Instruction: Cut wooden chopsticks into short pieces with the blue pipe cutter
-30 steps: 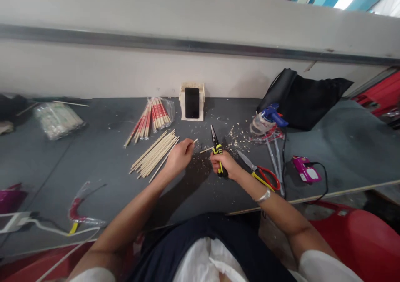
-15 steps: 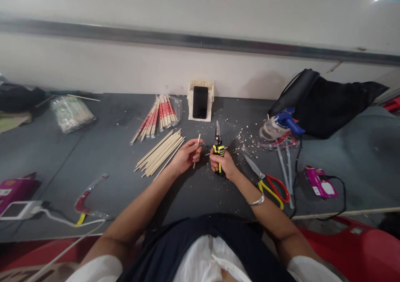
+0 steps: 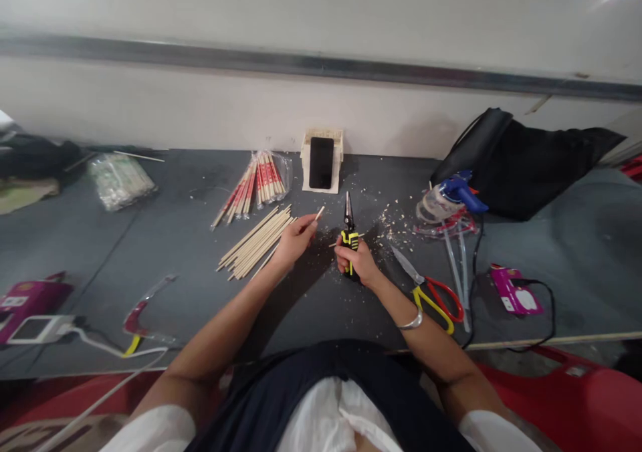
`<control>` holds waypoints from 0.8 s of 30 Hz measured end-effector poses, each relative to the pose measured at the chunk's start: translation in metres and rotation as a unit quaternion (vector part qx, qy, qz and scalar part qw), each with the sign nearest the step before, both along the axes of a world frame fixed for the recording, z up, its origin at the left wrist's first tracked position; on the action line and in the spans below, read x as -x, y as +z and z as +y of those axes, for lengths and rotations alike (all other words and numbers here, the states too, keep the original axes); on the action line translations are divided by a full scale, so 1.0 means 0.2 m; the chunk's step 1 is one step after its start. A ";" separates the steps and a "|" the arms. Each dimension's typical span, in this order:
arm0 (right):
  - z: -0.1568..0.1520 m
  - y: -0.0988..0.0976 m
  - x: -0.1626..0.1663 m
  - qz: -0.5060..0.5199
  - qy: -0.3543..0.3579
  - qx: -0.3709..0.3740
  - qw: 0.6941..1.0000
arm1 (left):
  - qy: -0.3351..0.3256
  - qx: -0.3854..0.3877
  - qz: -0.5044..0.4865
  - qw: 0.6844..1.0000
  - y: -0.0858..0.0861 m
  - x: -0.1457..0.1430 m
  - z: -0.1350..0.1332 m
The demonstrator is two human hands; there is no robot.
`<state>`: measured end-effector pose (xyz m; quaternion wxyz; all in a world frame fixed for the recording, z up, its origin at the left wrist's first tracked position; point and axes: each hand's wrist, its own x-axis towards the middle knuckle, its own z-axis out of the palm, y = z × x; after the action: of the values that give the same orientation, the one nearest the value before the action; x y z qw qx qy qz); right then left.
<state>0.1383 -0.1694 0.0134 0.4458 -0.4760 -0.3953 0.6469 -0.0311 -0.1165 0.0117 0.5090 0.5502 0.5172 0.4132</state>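
Observation:
My left hand [image 3: 297, 239] is closed on a thin wooden stick [image 3: 319, 212], whose tip pokes out past the thumb toward the upper right. Just beside that hand lies a pile of loose wooden sticks [image 3: 258, 243] on the dark table. My right hand [image 3: 357, 261] grips yellow-and-black pliers [image 3: 349, 228] with the jaws pointing away from me. Behind the pliers, a short stick crosses near my right fingers; whether they hold it I cannot tell. The two hands are apart.
Red-wrapped chopsticks [image 3: 258, 181] lie behind the pile. A phone [image 3: 322, 163] leans on a wooden stand [image 3: 307, 183]. Wood chips [image 3: 396, 228] are scattered at right, near scissors [image 3: 426, 291], a blue glue gun [image 3: 464, 191] and a black bag [image 3: 516, 161]. A packaged bundle [image 3: 120, 181] sits at left.
My left hand has turned, swinging its stick from nearly upright to slanting up and right. The right hand and pliers have hardly moved.

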 end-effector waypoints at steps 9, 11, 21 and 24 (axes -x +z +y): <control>-0.01 0.03 -0.04 -0.251 -0.008 -0.074 0.965 | 0.050 -0.166 0.194 0.965 -0.05 0.04 0.06; -0.02 0.07 -0.05 -0.402 -0.011 -0.101 0.910 | 0.072 -0.185 0.187 0.962 -0.07 0.06 0.07; -0.04 0.15 -0.01 -0.637 0.107 -0.076 0.760 | 0.119 -0.185 0.145 0.965 -0.01 0.04 0.02; -0.04 0.12 -0.01 -0.624 0.083 -0.084 0.772 | 0.112 -0.158 0.117 0.974 0.06 0.03 -0.01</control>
<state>0.1399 -0.1774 0.0383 0.0835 -0.7009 -0.6777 0.2063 -0.0364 -0.1186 0.0231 0.3025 0.6067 0.5595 0.4769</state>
